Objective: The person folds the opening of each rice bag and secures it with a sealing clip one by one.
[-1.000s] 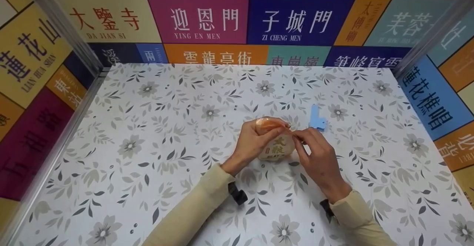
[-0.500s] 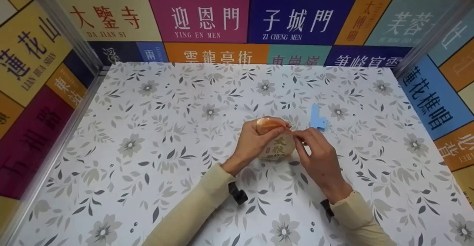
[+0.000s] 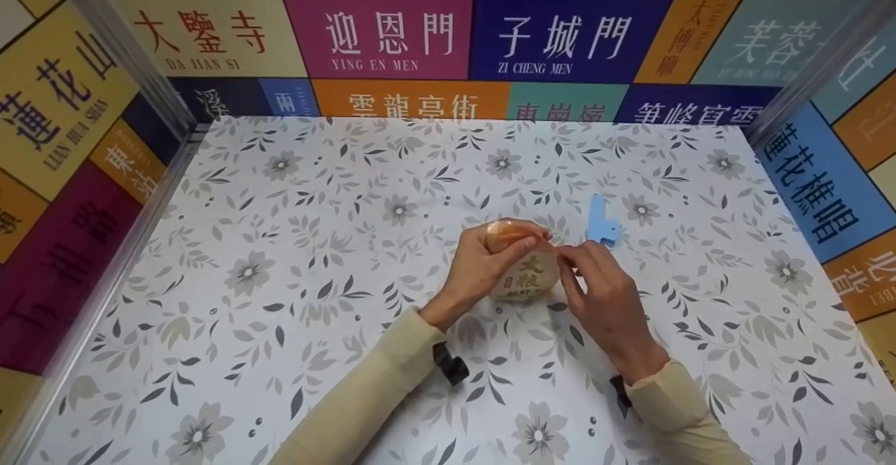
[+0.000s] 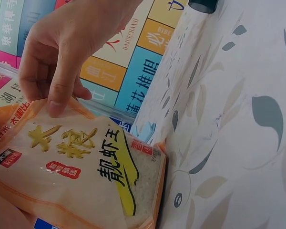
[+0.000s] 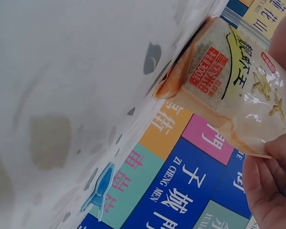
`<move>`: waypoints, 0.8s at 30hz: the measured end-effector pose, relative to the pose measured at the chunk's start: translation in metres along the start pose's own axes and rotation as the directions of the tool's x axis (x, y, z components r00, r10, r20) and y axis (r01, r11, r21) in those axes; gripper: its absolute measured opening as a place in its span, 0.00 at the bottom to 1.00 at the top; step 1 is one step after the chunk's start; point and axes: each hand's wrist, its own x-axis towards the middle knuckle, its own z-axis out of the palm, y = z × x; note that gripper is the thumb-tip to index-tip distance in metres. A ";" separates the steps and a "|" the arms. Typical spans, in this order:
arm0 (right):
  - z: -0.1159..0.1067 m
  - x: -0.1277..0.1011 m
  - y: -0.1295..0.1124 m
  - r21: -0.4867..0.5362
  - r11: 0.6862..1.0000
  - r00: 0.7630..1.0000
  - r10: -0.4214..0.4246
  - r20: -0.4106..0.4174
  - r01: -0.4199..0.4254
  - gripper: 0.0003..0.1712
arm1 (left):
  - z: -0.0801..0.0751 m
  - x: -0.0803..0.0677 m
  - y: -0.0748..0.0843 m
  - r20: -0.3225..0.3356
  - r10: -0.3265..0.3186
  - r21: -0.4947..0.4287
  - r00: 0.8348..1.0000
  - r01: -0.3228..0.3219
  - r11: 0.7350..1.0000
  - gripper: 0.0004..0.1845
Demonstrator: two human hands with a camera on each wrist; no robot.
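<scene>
Showing a translucent orange and cream packet (image 3: 523, 277) printed with yellow and black characters and a red label, lying on a white tablecloth (image 3: 315, 241) patterned with grey leaves and flowers, beside a light blue clip (image 3: 600, 227), with cream sleeves (image 3: 378, 388) and multicoloured lettered wall panels (image 3: 378, 31) framing.

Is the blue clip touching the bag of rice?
Apart. The head view shows patterned tablecloth between the blue clip and the bag of rice.

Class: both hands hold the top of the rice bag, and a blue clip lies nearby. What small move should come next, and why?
Probably fold the top over. The left hand and right hand both pinch the upright rice bag; the blue clip lies untouched beside it.
</scene>
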 end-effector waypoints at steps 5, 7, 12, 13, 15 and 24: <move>0.002 0.001 0.001 0.067 0.997 0.999 0.041 -0.007 -0.041 0.09 | -0.001 0.000 0.001 0.001 -0.006 -0.011 1.000 0.006 1.000 0.12; 0.002 0.001 0.001 0.135 0.987 0.997 0.083 -0.002 -0.082 0.10 | -0.001 0.001 0.001 0.000 -0.011 -0.014 1.000 0.011 1.000 0.12; 0.003 0.003 0.000 0.317 0.929 0.981 0.193 0.030 -0.192 0.12 | 0.002 0.001 0.001 -0.010 -0.008 -0.031 1.000 0.008 0.999 0.11; 0.003 0.004 0.000 0.345 0.915 0.977 0.209 0.032 -0.207 0.13 | 0.002 0.001 0.001 -0.014 -0.006 -0.032 1.000 0.006 0.999 0.11; 0.004 0.006 0.000 0.390 0.889 0.969 0.242 0.044 -0.239 0.14 | 0.003 0.001 0.001 -0.025 -0.005 -0.030 1.000 0.005 1.000 0.11; 0.007 0.005 -0.001 0.445 0.835 0.945 0.314 0.096 -0.322 0.12 | 0.007 0.000 -0.001 -0.092 -0.013 0.002 0.996 0.013 1.000 0.11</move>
